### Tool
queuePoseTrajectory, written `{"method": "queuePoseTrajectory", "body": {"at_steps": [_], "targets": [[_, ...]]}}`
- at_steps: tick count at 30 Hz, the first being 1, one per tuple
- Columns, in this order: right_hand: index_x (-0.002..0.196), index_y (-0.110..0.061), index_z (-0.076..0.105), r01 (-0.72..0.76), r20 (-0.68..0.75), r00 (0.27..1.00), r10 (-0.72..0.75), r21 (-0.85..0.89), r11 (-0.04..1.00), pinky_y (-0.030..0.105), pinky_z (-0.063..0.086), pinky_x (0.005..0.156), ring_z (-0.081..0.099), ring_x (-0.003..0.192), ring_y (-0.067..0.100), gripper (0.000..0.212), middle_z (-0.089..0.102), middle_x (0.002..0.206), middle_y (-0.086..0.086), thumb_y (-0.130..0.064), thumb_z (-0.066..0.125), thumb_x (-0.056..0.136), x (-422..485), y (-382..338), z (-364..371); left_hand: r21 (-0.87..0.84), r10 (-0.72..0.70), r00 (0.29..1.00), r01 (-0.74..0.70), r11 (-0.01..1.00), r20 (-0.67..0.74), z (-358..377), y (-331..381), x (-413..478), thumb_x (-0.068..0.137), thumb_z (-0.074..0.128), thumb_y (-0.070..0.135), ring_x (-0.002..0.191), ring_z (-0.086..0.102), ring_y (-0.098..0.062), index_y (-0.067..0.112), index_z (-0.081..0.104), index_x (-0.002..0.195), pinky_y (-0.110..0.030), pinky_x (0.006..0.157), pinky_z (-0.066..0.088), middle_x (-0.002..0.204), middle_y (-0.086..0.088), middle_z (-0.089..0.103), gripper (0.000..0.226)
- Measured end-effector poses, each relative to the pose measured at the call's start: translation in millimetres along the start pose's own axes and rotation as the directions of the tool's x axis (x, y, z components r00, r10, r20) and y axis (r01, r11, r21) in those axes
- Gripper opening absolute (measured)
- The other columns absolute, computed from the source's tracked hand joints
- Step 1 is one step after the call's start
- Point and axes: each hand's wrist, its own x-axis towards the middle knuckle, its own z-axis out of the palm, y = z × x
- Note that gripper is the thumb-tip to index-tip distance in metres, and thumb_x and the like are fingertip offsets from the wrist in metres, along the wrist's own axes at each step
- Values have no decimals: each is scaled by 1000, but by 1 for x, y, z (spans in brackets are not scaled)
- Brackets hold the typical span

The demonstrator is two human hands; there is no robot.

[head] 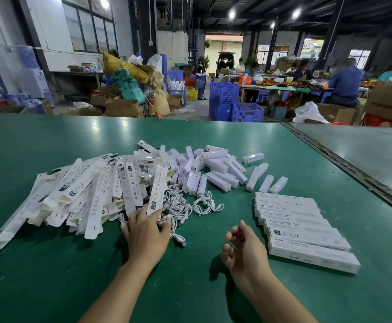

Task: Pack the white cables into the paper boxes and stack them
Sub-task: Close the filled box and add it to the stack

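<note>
— Where are the white cables [185,207]?
— Tangled on the green worktop [50,276]. The left hand [145,231] rests on them, fingers [136,214] spread. Flat paper boxes [85,194] lie left of the tangle, packed boxes [302,229] right.
— The right hand [241,245]?
— Right of the tangle, fingers loosely curled, seemingly empty.

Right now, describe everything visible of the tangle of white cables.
The white cables are thin, plastic-looking leads with small plugs, loosely coiled and tangled in a heap on the green table. They lie beside the pile of flat boxes, which overlaps their left edge. The left hand rests on the nearest ones.
</note>
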Motion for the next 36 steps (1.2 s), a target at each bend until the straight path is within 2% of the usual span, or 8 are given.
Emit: {"method": "queuePoseTrajectory", "body": {"at_steps": [3, 6, 11, 19, 24, 28, 32, 36], "targets": [[73, -17, 52, 6, 34, 999, -5, -40, 999, 22, 38, 40, 43, 43, 13, 31, 54, 56, 0, -33, 51, 99, 0, 1, 0, -242, 32, 989, -66, 968, -144, -5, 9, -4, 95, 63, 20, 140, 36, -28, 6, 61, 133, -45, 116, 27, 149, -12, 45, 41], [77, -15, 54, 59, 89, 995, -45, -161, 985, 23, 39, 43, 45, 45, 14, 28, 56, 59, 1, -32, 52, 99, 1, 2, 0, -457, 53, 975, -148, 877, -214, -10, 18, -15, 94, 65, 10, 127, 45, -8, 8, 66, 127, -14, 103, 36, 140, -2, 50, 34], [101, -15, 66, 265, 176, 961, -213, -373, 889, 25, 45, 48, 57, 51, 16, 18, 67, 77, 4, -26, 52, 100, 0, 7, 3, -751, 90, 996, -77, 655, -24, -14, 31, -33, 87, 72, 4, 105, 50, 27, 26, 77, 104, 3, 77, 41, 117, 16, 63, 28], [107, -23, 66, 353, 322, 910, -262, -266, 897, 24, 51, 57, 68, 71, 17, 23, 74, 103, 8, -32, 45, 102, -2, 5, 1, -857, 166, 842, 492, 155, 513, -14, 35, -33, 69, 71, 4, 76, 70, -27, 7, 78, 76, -29, 64, 58, 87, -20, 72, 10], [114, -16, 63, 391, 392, 874, -288, -213, 896, 22, 42, 51, 60, 58, 15, 39, 71, 89, 12, -42, 60, 85, -2, -1, -1, -765, 295, 708, 615, 191, 642, -18, 32, -33, 73, 73, -3, 65, 63, -19, 7, 64, 76, -26, 56, 52, 83, -16, 70, 14], [114, -16, 63, 399, 440, 852, -284, -194, 896, 31, 36, 55, 51, 51, 15, 43, 72, 106, 6, -43, 68, 80, 0, -4, -3, -690, 421, 565, 680, 250, 709, -24, 32, -37, 77, 64, 7, 60, 58, -21, 8, 47, 89, -28, 56, 48, 83, -18, 68, 21], [104, -10, 69, 404, 447, 855, -262, -258, 878, 30, 42, 53, 50, 56, 17, 55, 64, 77, 6, -49, 80, 68, 1, -3, -4, -710, 474, 547, 639, 297, 690, -21, 35, -41, 83, 70, 22, 72, 65, -27, 4, 41, 116, -35, 67, 55, 102, -20, 70, 47], [91, -16, 72, 382, 453, 866, -209, -333, 862, 41, 47, 65, 58, 68, 29, 34, 66, 90, 23, -43, 79, 71, -2, 4, -3, -730, 484, 552, 578, 364, 679, -20, 35, -45, 73, 85, 31, 72, 68, -25, 5, 42, 134, -34, 66, 57, 107, -15, 68, 79]]}}
